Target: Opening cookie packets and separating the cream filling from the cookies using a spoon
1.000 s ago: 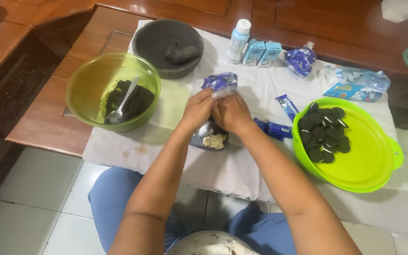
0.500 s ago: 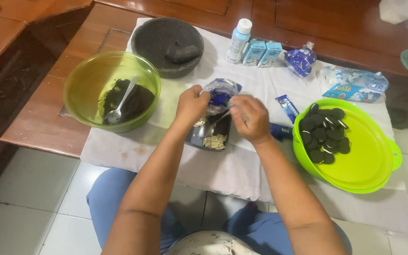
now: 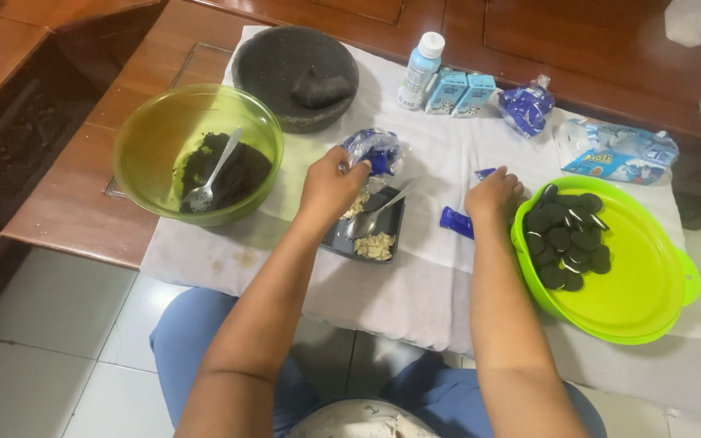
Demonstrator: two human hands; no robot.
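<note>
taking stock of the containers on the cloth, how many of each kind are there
green bowl with dark crumbs: 1
lime green tray of sandwich cookies: 1
stone mortar: 1
small dark tray: 1
small milk cartons: 2
white bottle: 1
Total: 7

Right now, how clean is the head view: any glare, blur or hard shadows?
Head view: soft even light; mild glare on the green bowl rim and lime tray; faint shadow under the left hand; right hand sharp, no motion blur; top right corner washed out.
</note>
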